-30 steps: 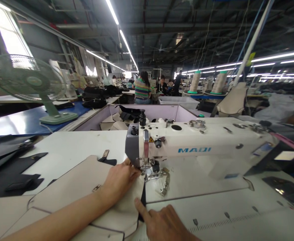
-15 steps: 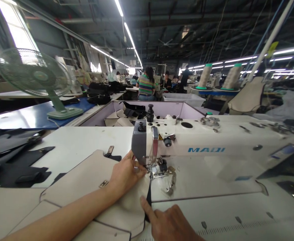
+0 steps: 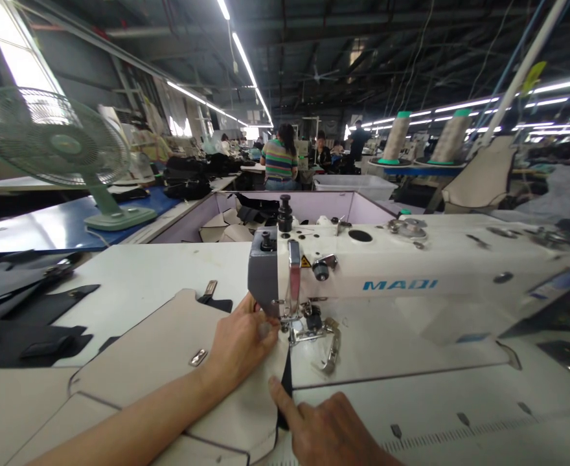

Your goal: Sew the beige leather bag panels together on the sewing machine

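Note:
A beige fabric panel with dark edging and a small metal clasp lies on the sewing table, a black layer showing under its right edge. My left hand is closed on the panel close to the presser foot, its fingertips partly hidden beside the machine head. Lower down, my right hand grips the panel's right edge, index finger stretched along the top and other fingers folded; its thumb is hidden. The white sewing machine stands across the right side.
Dark fabric pieces lie at the left. Behind the machine, a lilac-walled bin holds cut pieces. A green fan stands on a blue surface. Thread cones rise at the back right. A person in a striped shirt sits farther off.
The view has shifted slightly, so most things appear a little farther left. Both hands keep nearly the same places on the panel; little else differs.

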A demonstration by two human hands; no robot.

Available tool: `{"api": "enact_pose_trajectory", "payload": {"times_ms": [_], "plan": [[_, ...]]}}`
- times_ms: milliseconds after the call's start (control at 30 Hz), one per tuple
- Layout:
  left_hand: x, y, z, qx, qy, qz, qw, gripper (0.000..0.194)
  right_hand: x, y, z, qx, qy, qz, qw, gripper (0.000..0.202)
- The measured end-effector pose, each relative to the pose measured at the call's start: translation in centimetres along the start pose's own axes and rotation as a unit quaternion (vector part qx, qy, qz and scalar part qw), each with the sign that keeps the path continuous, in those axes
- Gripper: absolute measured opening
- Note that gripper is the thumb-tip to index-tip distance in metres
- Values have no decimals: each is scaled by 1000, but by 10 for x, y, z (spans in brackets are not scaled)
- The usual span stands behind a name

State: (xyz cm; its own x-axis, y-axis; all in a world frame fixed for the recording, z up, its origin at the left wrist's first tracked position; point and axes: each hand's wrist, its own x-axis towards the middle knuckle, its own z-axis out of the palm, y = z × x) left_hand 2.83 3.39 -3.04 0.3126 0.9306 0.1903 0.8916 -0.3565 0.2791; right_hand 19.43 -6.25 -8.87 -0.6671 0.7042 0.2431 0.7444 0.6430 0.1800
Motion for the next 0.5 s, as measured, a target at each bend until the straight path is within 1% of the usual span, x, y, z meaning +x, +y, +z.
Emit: {"api": "enact_pose_trajectory", "payload": {"times_ms": [167, 233, 300, 333, 367, 433, 500], "plan": [[1, -1, 2, 2, 5, 4, 1000, 22, 1, -2, 0, 11, -41, -4, 999, 74], [1, -1, 3, 0, 7, 7, 1000, 23, 1, 0, -6, 28, -60, 2, 998, 73], [2, -1, 3, -2, 7, 10, 1000, 23, 3, 9, -18, 89, -68, 27, 993, 68], [2, -1, 3, -3, 6, 11, 1000, 23, 4, 16, -25, 146, -65, 47, 986, 61], [2, -1, 3, -4, 4, 12, 1000, 23, 6, 24, -31, 212, -57, 76, 973, 48], [4, -1, 3, -4, 0, 13, 1000, 23, 12, 41, -40, 319, -23, 159, 934, 21], [5, -1, 2, 0, -5, 10, 1000, 22, 22, 56, -40, 331, 30, 263, 906, 17]]}}
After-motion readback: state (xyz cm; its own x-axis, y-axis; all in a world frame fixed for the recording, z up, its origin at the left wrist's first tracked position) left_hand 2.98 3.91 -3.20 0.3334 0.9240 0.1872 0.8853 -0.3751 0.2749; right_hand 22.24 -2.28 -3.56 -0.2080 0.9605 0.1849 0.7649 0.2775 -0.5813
